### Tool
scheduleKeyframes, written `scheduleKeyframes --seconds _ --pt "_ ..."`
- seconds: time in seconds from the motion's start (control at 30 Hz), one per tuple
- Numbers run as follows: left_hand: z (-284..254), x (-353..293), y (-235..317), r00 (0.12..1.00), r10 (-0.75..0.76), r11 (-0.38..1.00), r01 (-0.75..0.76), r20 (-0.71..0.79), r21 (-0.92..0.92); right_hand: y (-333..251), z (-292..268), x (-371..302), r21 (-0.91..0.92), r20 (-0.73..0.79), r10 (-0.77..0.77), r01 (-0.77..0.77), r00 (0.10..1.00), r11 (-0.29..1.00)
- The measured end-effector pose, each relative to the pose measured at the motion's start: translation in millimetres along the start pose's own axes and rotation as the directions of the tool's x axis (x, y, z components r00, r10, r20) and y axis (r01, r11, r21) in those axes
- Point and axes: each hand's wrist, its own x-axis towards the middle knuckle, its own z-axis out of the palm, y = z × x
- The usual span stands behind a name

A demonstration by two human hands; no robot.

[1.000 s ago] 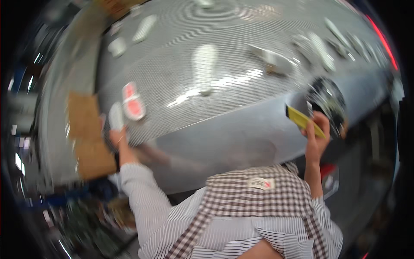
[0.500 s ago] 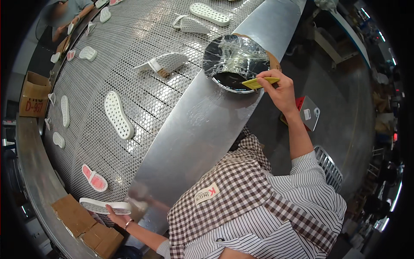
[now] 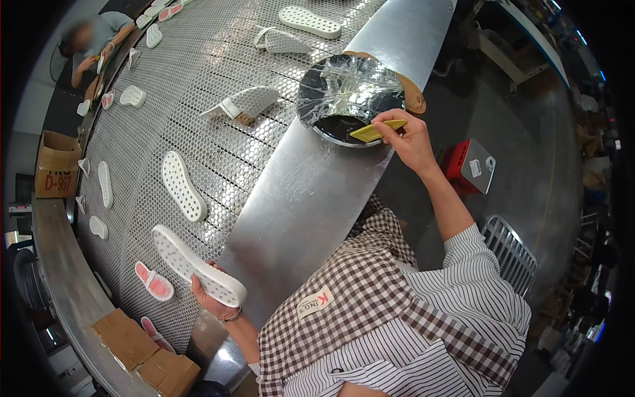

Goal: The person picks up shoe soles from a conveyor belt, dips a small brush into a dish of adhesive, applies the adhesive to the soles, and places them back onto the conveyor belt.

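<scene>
My left hand point(image 3: 210, 299) grips a white shoe sole point(image 3: 188, 259) near its close end, with the hole-dotted face turned up. It hangs tilted over the near part of the mesh surface. My right hand point(image 3: 411, 142) pinches a flat yellow handle point(image 3: 379, 131), probably a brush's; its working end is not plain to see. That lower end reaches into the opening of a round pan point(image 3: 350, 143) of dark liquid. Crinkled clear plastic film point(image 3: 360, 83) covers the pan's far part.
A perforated metal conveyor point(image 3: 264, 159) carries another dotted sole point(image 3: 183, 186), strapped slippers point(image 3: 155, 281) and several more pieces. Its smooth metal edge point(image 3: 297, 192) runs beside me. Cardboard boxes point(image 3: 56, 165) stand at left. Across the conveyor, a person point(image 3: 99, 43) handles a piece.
My left hand has raised the sole and brought it up and right, turning its dotted face into view. The yellow handle has shifted slightly left. Pieces on the conveyor appear shifted.
</scene>
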Motion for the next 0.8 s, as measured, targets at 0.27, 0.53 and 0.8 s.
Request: scheduleKeyframes --seconds 0.27,0.53,0.8 --pt "1.3 4.3 -10.7 0.990 -0.139 0.990 0.140 0.038 -0.009 1.0 0.1 4.3 -0.180 0.081 -0.194 0.206 0.978 0.962" --pt "-3.3 1.9 -7.2 0.987 -0.155 0.988 0.153 0.047 0.031 -4.7 10.5 2.4 -0.162 0.068 -0.164 0.174 0.984 0.971" --pt "11.5 11.8 -19.6 0.985 -0.162 0.985 0.165 0.053 -0.047 -8.4 20.4 -0.9 -0.165 0.039 -0.147 0.151 0.988 0.975"
